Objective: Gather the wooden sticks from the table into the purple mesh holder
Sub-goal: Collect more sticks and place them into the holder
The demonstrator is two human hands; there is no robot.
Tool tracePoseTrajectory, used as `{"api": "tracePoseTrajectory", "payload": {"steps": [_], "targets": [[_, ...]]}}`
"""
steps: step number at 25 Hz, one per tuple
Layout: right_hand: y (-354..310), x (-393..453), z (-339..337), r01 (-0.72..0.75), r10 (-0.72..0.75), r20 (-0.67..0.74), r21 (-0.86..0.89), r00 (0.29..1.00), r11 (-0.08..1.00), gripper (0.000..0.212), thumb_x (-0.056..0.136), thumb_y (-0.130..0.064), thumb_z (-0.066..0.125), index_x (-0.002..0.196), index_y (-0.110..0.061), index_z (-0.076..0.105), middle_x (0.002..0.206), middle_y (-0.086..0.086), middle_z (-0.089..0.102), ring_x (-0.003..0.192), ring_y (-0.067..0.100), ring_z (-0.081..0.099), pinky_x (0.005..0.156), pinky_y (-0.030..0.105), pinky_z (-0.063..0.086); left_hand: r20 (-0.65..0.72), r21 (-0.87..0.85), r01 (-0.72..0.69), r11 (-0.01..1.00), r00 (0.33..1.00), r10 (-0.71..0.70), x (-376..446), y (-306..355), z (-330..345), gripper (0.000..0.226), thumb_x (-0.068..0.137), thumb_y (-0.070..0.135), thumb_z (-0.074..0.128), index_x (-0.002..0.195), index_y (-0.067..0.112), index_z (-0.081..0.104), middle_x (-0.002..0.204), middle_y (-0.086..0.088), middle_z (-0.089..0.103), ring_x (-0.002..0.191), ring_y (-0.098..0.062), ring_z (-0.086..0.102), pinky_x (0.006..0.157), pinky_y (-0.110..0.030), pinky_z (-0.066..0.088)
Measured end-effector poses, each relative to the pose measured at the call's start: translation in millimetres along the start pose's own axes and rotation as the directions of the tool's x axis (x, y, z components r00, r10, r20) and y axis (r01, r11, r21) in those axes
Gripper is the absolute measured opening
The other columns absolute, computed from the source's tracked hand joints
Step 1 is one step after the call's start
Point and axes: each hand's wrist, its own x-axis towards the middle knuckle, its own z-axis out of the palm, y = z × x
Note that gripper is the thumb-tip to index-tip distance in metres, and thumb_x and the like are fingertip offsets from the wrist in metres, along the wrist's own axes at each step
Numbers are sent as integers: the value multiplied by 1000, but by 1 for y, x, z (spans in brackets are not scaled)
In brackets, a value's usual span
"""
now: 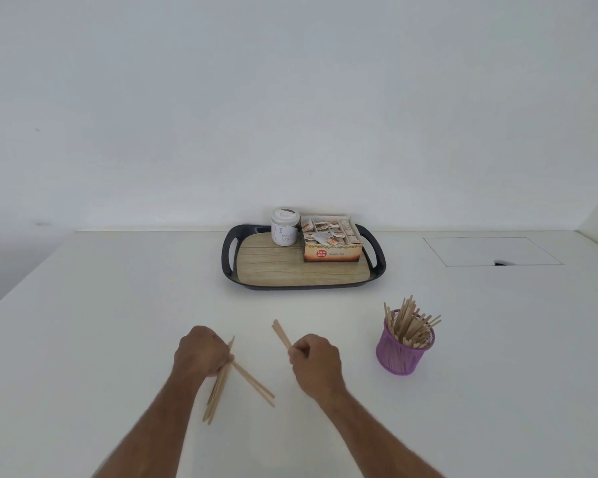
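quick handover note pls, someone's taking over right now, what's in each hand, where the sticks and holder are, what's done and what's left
Left hand: grips a splayed bunch of wooden sticks, low over the table.
Right hand: grips a few more sticks, ends pointing up and away.
Purple mesh holder: upright to the right of the right hand, already holding many sticks.
Done: most sticks are in the holder; none visible loose on the table.
Left: drop both handfuls into the holder.
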Motion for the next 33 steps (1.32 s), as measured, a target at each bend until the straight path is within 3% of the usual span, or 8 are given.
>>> {"api": "tracePoseTrajectory", "payload": {"steps": [3, 8, 10, 14, 17, 20, 29, 33], "targets": [[3, 6, -34, 36, -24, -115, 107, 993, 994, 9, 85, -13, 65, 82, -20, 71, 74, -8, 72, 62, 5, 62, 60, 20, 44, -6, -191, -82, 978, 997, 82, -7, 26, 8, 16, 71, 1, 82, 74, 10, 70, 75, -9, 74, 68, -24, 74, 69, -39, 65], [8, 12, -102, 98, -6, -295, 298, 955, 949, 18, 88, -6, 60, 84, -21, 70, 75, -3, 73, 53, 9, 56, 52, 30, 48, 45, -431, -267, 862, 948, 316, -32, 82, 42, 16, 75, 0, 81, 81, 14, 74, 77, -4, 74, 72, -17, 72, 62, -26, 60], [10, 14, -129, 109, 28, -357, 359, 934, 927, 19, 90, -6, 59, 83, -20, 69, 75, -1, 73, 54, 15, 56, 55, 36, 50, 47, -498, -311, 809, 922, 384, -43, 106, 58, 14, 77, 0, 81, 82, 11, 73, 75, -4, 73, 70, -15, 70, 65, -28, 62], [18, 13, -173, 136, 68, -465, 393, 883, 910, 15, 90, -6, 60, 86, -16, 71, 70, -2, 73, 53, 16, 59, 57, 30, 53, 39, -570, -385, 726, 870, 492, -63, 150, 85, 14, 78, -1, 79, 82, 10, 71, 71, -4, 72, 69, -16, 69, 72, -36, 64], [24, 11, -187, 154, 80, -496, 414, 865, 897, 18, 91, -4, 61, 84, -19, 70, 74, -1, 75, 55, 10, 62, 61, 26, 56, 32, -575, -438, 691, 832, 554, -73, 174, 105, 12, 78, -1, 79, 81, 8, 72, 70, -4, 72, 68, -16, 69, 75, -41, 63], [32, 12, -189, 139, 117, -475, 470, 872, 872, 17, 91, -3, 60, 86, -15, 70, 74, 2, 75, 57, 11, 64, 65, 31, 58, 40, -548, -490, 678, 794, 606, -81, 190, 121, 13, 78, 1, 79, 80, 10, 71, 70, -4, 74, 67, -17, 69, 76, -42, 63], [59, 13, -179, 42, 216, -387, 559, 896, 828, 15, 88, -3, 64, 87, -13, 75, 62, 5, 70, 54, 16, 58, 59, 31, 53, 123, -333, -607, 721, 730, 672, -84, 187, 155, 16, 76, 7, 82, 84, 18, 74, 74, 9, 73, 69, -3, 70, 70, -17, 56], [62, 11, -175, 48, 204, -417, 519, 886, 853, 25, 87, -1, 62, 85, -22, 76, 69, 2, 74, 57, 16, 65, 63, 32, 58, 141, -311, -631, 710, 708, 692, -80, 182, 156, 21, 78, 7, 81, 97, 13, 76, 86, 4, 76, 79, -5, 72, 80, -24, 61]]}}
